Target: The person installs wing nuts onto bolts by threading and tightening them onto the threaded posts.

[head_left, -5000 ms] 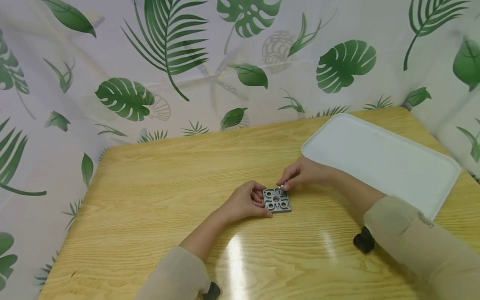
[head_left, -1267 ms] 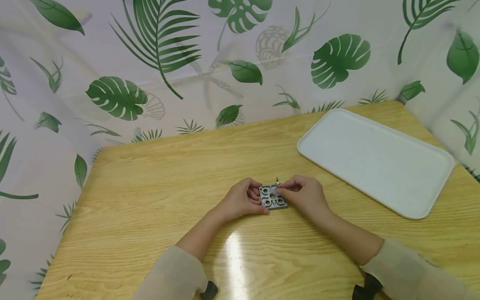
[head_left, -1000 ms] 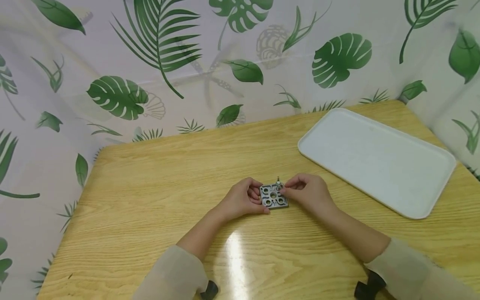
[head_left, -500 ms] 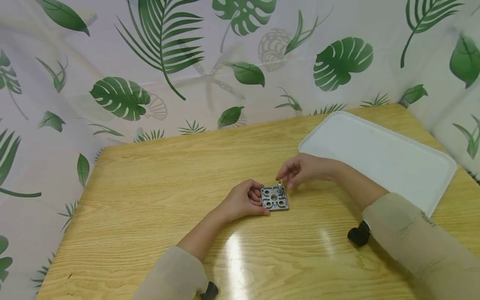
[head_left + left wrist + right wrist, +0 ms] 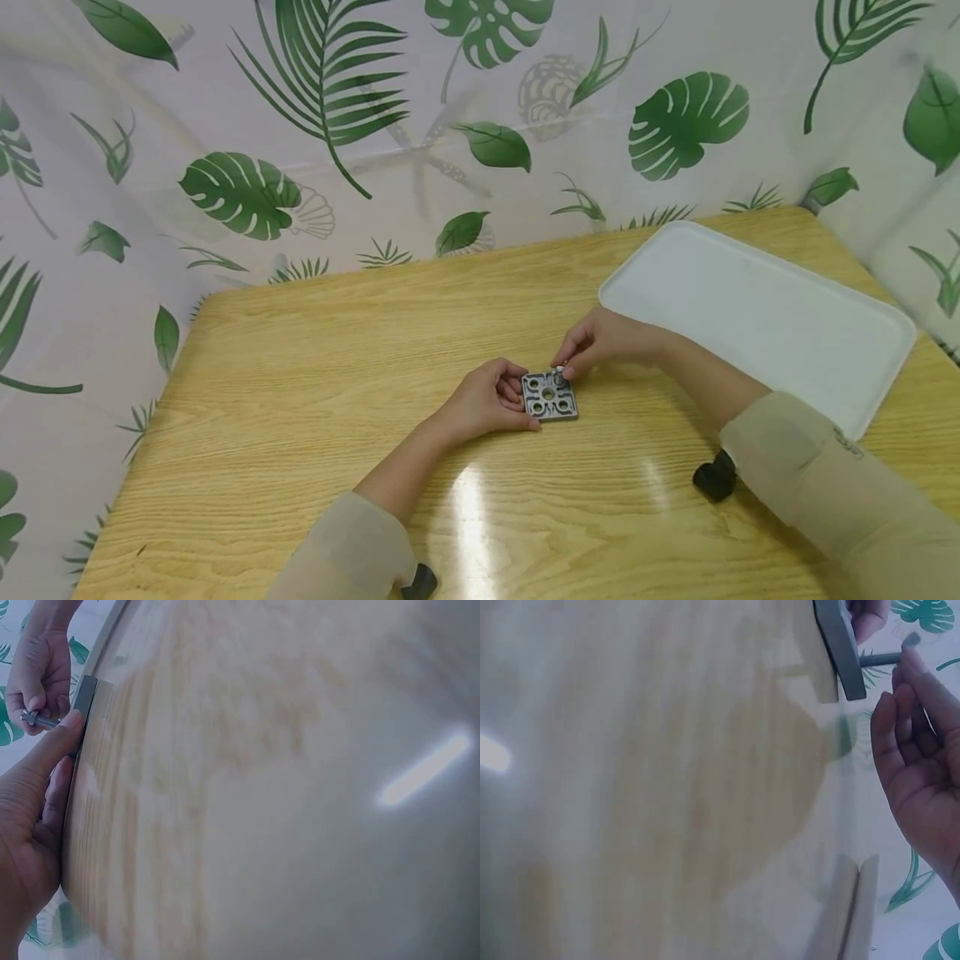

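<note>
A small square grey metal plate (image 5: 550, 407) with several round holes lies on the wooden table. My left hand (image 5: 483, 402) grips its left side, thumb at the near edge and fingers curled at the far edge. From the plate's far right corner rises a metal bolt (image 5: 558, 377). My right hand (image 5: 609, 337) pinches the bolt's upper end between thumb and forefinger. In the right wrist view the bolt shaft (image 5: 881, 658) stands out from the plate (image 5: 841, 649). Its lower end is hidden in the plate.
A white rectangular tray (image 5: 757, 300) lies at the right, partly behind my right forearm. A leaf-patterned cloth (image 5: 420, 108) hangs beyond the table's far edge. Bare wooden tabletop (image 5: 315, 358) extends to the left.
My right hand has swung from beside the bolt to its far side, then closed from loosely held fingers to a pinch on its top. The left hand keeps the plate in place.
</note>
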`<state>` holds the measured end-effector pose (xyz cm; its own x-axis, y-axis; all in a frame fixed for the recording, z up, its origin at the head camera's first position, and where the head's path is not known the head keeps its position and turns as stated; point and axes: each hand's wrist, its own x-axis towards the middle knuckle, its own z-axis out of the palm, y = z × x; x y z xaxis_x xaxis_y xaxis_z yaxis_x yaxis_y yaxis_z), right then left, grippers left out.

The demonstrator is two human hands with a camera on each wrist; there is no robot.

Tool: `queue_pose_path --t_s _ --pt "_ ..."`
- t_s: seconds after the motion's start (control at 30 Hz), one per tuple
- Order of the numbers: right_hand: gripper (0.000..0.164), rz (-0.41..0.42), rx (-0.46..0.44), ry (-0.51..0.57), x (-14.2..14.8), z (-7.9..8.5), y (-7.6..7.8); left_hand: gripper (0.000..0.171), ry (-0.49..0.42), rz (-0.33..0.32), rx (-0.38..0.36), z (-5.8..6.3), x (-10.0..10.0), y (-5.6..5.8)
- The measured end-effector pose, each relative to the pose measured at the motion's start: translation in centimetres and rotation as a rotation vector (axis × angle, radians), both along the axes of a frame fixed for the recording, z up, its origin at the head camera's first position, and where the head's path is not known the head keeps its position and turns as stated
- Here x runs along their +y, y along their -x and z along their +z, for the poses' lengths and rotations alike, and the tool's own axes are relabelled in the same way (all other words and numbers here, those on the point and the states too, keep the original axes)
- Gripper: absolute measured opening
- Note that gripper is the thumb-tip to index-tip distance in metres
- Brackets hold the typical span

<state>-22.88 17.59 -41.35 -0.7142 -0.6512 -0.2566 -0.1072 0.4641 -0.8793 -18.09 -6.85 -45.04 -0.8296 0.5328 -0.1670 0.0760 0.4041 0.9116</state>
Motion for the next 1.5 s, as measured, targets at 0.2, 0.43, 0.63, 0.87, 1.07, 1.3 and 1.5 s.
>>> queue_pose_path --t_s 0.2,0.43,0.63,0.87,1.07,1.3,1.5 --pt "0.021 -0.22 0.098 -0.048 -0.5 -0.6 -1.9 0.066 0.007 0.004 -0.018 0.3 0.0 0.0" --pt "0.018 -0.598 0.235 0.011 -2.5 -1.7 -6.0 0.066 0.024 0.009 0.002 0.3 -0.2 -0.1" --pt "0.014 -0.785 0.413 0.087 -4.1 -2.9 -8.8 0.066 0.023 -0.009 0.031 0.1 -0.3 -0.3" --pt "0.015 -0.825 0.477 0.137 -4.6 -3.1 -9.2 0.065 0.026 -0.012 0.051 0.1 -0.3 -0.3" --pt "0.018 -0.782 0.395 0.072 -4.0 -2.6 -8.9 0.065 0.015 -0.01 0.043 0.1 -0.1 -0.1" --pt "0.026 -0.599 0.198 -0.033 -1.1 -0.8 -6.6 0.063 -0.009 -0.003 0.012 1.7 0.2 -0.7" --pt "0.04 -0.252 0.076 -0.013 1.4 0.1 -2.9 0.067 -0.013 0.007 -0.001 0.1 0.2 -0.1"
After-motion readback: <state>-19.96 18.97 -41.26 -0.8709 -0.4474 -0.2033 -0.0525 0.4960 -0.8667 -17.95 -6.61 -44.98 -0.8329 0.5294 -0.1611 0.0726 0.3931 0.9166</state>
